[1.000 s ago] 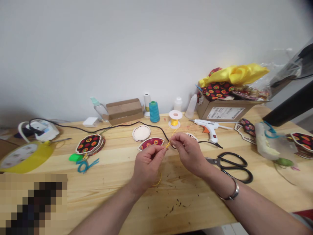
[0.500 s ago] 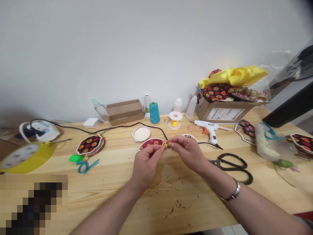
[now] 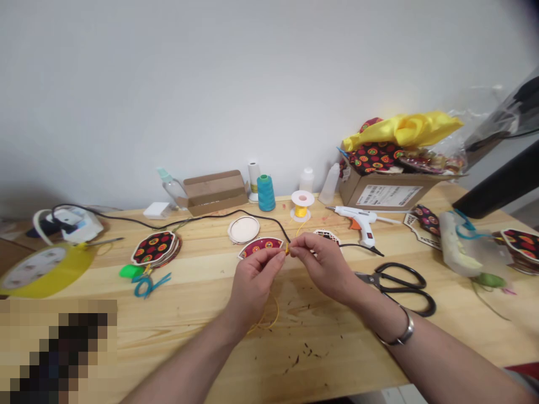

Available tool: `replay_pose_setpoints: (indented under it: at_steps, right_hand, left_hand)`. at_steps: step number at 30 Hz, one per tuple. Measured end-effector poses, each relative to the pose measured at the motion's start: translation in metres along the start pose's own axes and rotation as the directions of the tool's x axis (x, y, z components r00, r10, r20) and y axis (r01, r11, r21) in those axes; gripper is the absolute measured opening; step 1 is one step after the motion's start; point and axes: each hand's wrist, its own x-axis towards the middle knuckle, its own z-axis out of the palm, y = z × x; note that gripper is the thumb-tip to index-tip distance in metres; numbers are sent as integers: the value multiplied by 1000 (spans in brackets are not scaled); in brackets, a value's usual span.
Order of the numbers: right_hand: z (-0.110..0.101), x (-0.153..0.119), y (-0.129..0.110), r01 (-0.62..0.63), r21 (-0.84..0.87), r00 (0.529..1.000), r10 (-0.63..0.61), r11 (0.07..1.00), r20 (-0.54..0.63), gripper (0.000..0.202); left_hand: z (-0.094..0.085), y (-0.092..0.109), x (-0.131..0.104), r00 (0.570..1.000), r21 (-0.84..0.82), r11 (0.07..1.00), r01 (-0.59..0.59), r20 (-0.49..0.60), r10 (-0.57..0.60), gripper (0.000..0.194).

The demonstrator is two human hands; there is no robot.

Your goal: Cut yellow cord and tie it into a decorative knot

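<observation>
My left hand [image 3: 257, 276] and my right hand [image 3: 320, 261] meet over the middle of the table, thumbs and fingers pinched on a thin yellow cord [image 3: 278, 308]. A small bunched bit of the cord shows between the fingertips, too small to make out in detail. Part of the cord hangs in a loop below my left hand; another strand runs up toward a white spool [image 3: 302, 198] wound with yellow. Just behind my left hand lies a fan-shaped piece with red patterned fabric [image 3: 261, 246]. A white-edged lattice piece [image 3: 327, 236] is partly hidden behind my right hand.
Black-handled scissors [image 3: 406, 286] lie right of my right hand, with a white glue gun [image 3: 357, 221] behind. A teal thread cone [image 3: 266, 193] and a cardboard box of fabric [image 3: 383, 188] stand along the wall. Stacked fabric pieces [image 3: 155, 249] and yellow tape [image 3: 53, 272] are at left.
Both hands stay nearly in place, still pinching the cord. The fingertips have shifted slightly, and the yellow bit between them now looks more upright and compact.
</observation>
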Motion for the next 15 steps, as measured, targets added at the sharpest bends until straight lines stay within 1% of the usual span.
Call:
replay_pose_setpoints:
  at_steps: [6, 10, 15]
  right_hand:
    - [1, -3, 2, 57, -93, 998, -55, 994, 24, 13]
    - [2, -4, 2, 60, -101, 998, -57, 993, 33, 13]
    - [3, -4, 4, 58, -87, 998, -54, 994, 44, 13]
  left_hand:
    - [0, 1, 1, 1000, 40, 999, 23, -4, -23, 23]
    - [0, 0, 1, 1000, 67, 998, 17, -13, -16, 22]
    - [-1, -2, 2, 1000, 61, 998, -1, -3, 2, 21]
